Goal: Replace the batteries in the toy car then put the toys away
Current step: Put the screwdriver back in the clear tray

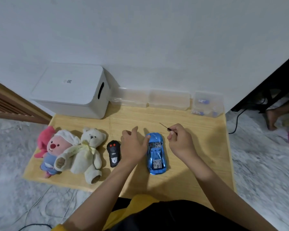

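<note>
A shiny blue toy car (156, 154) stands on its wheels on the wooden board (198, 155), nose pointing away from me. My left hand (134, 144) is just left of the car, its thumb touching the car's front left corner and its fingers loosely bent. My right hand (180, 140) hovers right of the car and pinches a thin screwdriver (164, 126) whose tip points up and left. A black remote control (113, 153) with two red buttons lies left of my left hand.
A white teddy bear (88, 152) and a pink plush (52, 150) lie at the board's left. A white lidded storage box (72, 90) stands at the back left. Clear plastic boxes (207, 104), one with small blue items, line the wall. A person's foot (272, 119) is at right.
</note>
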`<state>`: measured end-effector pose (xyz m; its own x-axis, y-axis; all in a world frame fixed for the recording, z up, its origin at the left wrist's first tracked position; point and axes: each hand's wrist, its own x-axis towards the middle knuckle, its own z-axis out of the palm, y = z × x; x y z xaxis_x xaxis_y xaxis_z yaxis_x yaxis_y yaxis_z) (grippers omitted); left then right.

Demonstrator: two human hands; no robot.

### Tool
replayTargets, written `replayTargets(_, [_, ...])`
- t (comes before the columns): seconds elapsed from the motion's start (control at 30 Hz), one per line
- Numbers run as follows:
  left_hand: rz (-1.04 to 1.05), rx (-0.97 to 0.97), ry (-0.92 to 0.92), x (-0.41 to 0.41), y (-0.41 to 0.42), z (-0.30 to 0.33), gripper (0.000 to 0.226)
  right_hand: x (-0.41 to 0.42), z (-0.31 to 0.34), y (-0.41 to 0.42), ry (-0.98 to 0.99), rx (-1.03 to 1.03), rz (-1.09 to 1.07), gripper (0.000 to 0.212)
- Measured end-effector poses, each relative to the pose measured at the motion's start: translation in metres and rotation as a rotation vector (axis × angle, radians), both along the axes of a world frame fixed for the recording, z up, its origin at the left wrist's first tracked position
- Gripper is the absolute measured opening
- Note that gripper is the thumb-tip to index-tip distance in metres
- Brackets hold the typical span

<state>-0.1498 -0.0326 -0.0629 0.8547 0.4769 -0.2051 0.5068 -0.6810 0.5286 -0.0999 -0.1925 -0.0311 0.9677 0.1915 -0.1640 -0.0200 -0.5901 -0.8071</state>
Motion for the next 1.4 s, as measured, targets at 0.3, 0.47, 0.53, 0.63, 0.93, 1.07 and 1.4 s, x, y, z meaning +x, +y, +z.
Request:
replayTargets(0.3, [-0.138, 0.068, -0.163, 0.069, 0.093, 0.007, 0.054, 0.056, 0.009, 0.084, 0.025, -0.224, 0.194, 0.019])
replayTargets(0.47, [-0.198, 0.047, -0.115, 0.102, 0.122, -0.002, 0.059, 0.089, -0.002, 0.120, -0.082, -0.283, 0.170, 0.039])
replayTargets(0.53, [-0.212, 0.047, -0.099, 0.112, 0.129, -0.005, 0.060, 0.102, -0.009, 0.130, -0.137, -0.330, 0.181, 0.043])
replayTargets(0.63, [-0.221, 0.016, -0.092, 0.122, 0.137, -0.008, 0.060, 0.122, -0.017, 0.141, -0.173, -0.419, 0.220, 0.052])
replayTargets(0.93, [-0.209, -0.079, -0.144, 0.147, 0.146, -0.015, 0.058, 0.162, -0.026, 0.154, -0.174, -0.674, 0.427, 0.061])
replayTargets(1.07, [-0.192, -0.036, -0.138, 0.149, 0.144, -0.018, 0.059, 0.167, -0.031, 0.152, -0.280, -0.735, 0.501, 0.047])
replayTargets(1.4, [-0.162, 0.091, -0.156, 0.149, 0.133, -0.022, 0.078, 0.169, -0.023, 0.138, -0.394, -0.523, 0.402, 0.036])
